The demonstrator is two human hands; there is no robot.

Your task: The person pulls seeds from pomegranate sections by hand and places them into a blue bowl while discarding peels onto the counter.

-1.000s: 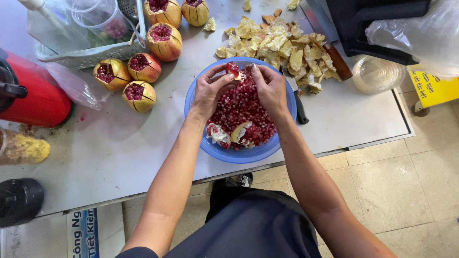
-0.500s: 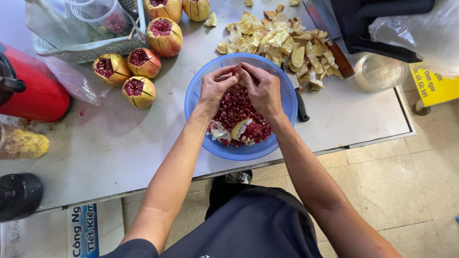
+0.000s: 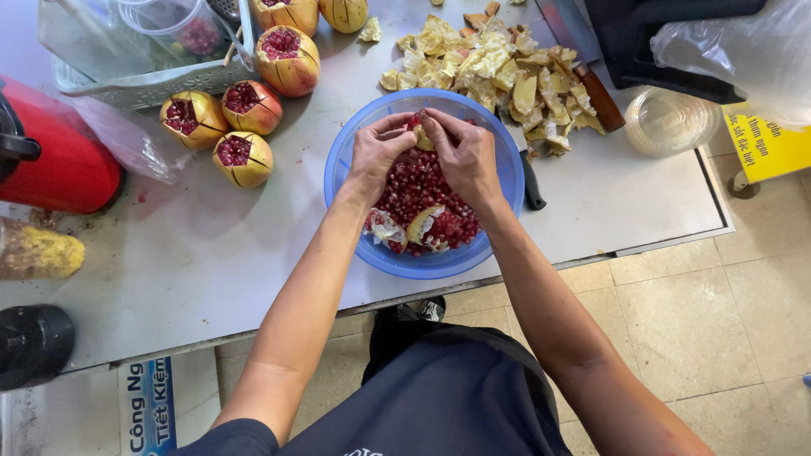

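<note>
A blue plastic bowl (image 3: 355, 160) stands on the grey table (image 3: 186, 253), heaped with red pomegranate seeds (image 3: 422, 190) and a few bits of pale peel (image 3: 422, 224). Over its far half, my left hand (image 3: 378, 154) and my right hand (image 3: 465, 156) meet, both closed around a pomegranate piece (image 3: 419, 131) held between the fingertips. Most of that piece is hidden by my fingers.
Three topped pomegranates (image 3: 221, 128) lie left of the bowl, more (image 3: 288, 57) behind them. A peel heap (image 3: 498, 67) and a dark-handled knife (image 3: 530, 181) sit right of the bowl. A red jug (image 3: 55, 165), a clear container (image 3: 127, 42), a plastic lid (image 3: 672, 122) and a black object (image 3: 29, 346) ring the table.
Both hands have closed in together over the far side of the bowl, and the pomegranate piece is now more covered by my fingers. The view has shifted slightly.
</note>
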